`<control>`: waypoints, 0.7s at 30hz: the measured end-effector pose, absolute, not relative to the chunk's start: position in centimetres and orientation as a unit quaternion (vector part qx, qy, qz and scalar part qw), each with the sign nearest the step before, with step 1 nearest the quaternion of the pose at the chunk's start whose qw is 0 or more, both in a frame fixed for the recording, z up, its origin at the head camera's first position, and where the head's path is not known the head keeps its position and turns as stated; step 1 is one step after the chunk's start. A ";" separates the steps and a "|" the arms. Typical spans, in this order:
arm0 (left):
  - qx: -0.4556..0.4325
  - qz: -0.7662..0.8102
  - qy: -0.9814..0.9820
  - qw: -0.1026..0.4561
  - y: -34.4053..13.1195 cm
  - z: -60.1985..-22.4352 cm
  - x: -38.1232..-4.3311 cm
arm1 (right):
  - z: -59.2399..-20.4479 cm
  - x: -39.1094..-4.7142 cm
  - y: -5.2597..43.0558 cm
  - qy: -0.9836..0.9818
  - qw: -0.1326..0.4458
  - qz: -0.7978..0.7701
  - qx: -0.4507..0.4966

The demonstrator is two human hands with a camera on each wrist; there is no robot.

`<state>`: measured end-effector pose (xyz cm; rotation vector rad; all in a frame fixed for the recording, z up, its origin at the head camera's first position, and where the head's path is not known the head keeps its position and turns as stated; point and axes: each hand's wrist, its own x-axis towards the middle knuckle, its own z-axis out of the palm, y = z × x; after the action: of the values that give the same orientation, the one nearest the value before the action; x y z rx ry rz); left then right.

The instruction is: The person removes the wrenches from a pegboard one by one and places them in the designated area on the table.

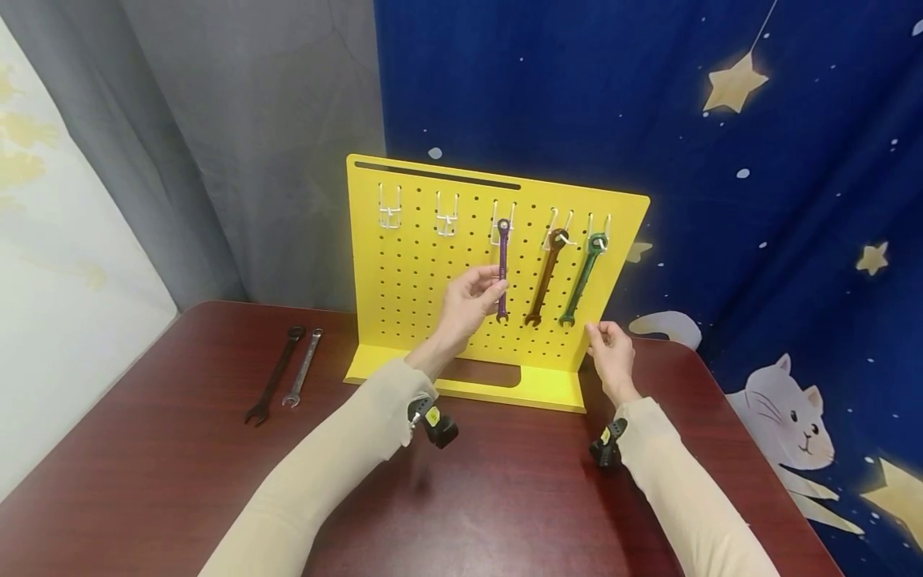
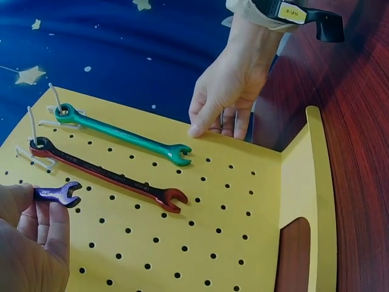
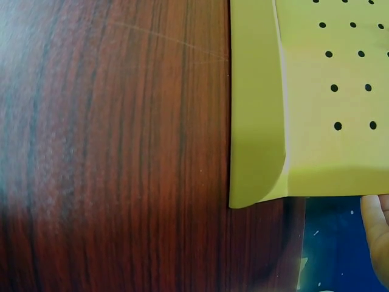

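Observation:
My left hand [image 1: 465,304] pinches a purple combination wrench [image 1: 503,268] by its shaft, in front of a yellow pegboard [image 1: 425,280]. The wrench hangs upright, its ring end overlapping the third hook [image 1: 499,210] in the head view and its open end pointing down. At the board's right side, my right hand [image 1: 613,353] grips the edge, with the thumb at the front in the left wrist view. Between the hands, a brown-red wrench [image 2: 109,175] and a green wrench [image 2: 124,135] hang by their ring ends on hooks.
Two hooks, a left one [image 1: 390,212] and a second one [image 1: 447,218], carry nothing. A black wrench [image 1: 276,375] and a smaller silver wrench [image 1: 304,367] lie on the dark red table [image 1: 166,449] at left. Curtains hang behind the board.

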<state>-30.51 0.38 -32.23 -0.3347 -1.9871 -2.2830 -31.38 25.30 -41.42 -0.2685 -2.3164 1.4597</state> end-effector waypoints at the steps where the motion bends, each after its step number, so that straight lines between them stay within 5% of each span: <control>1: -0.113 -0.751 -0.648 0.046 0.4 -32.2 -30.4 | -41.4 -31.4 25.3 -0.827 0.194 0.520 -0.096; 21: -0.141 -0.761 -0.633 0.022 -0.7 -31.7 -28.7 | -41.5 -31.5 25.3 -0.819 0.188 0.533 -0.099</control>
<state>-28.71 -0.66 -31.69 -0.4381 -1.9614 -2.3580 -31.51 25.27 -41.54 -0.2774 -2.3038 1.4993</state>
